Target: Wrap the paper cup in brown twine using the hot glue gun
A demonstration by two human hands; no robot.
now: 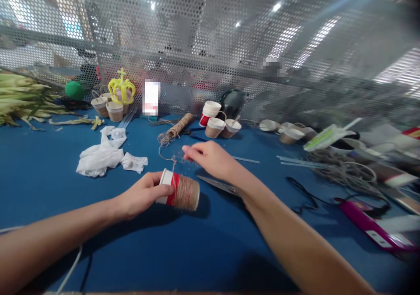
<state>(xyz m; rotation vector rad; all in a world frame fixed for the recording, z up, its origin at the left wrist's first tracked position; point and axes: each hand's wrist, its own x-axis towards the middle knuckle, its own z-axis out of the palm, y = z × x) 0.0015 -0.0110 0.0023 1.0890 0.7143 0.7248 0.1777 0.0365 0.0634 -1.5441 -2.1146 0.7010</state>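
My left hand (pixel 141 194) grips a paper cup (pixel 167 185) by its white rim end, and the cup lies tilted on its side above the table. Brown twine (pixel 186 192) is wound around the cup's body, over a red band. A loose strand rises from the wrapping and runs back to a bundle of twine (pixel 179 126). Close above the cup is my right hand (pixel 210 157), thumb and fingers drawn together; whether anything sits between them is hidden. Scissors (pixel 219 184) rest on the table beneath my right wrist.
Crumpled white cloth-like material (pixel 100 157) lies at left. Small twine-wrapped cups (pixel 215 128) stand along the back, beside a stack of paper cups (pixel 211 109). A yellow crown-shaped piece (pixel 122 89) stands back left. Glue sticks (pixel 298 163) and a purple power strip (pixel 374 225) are at right.
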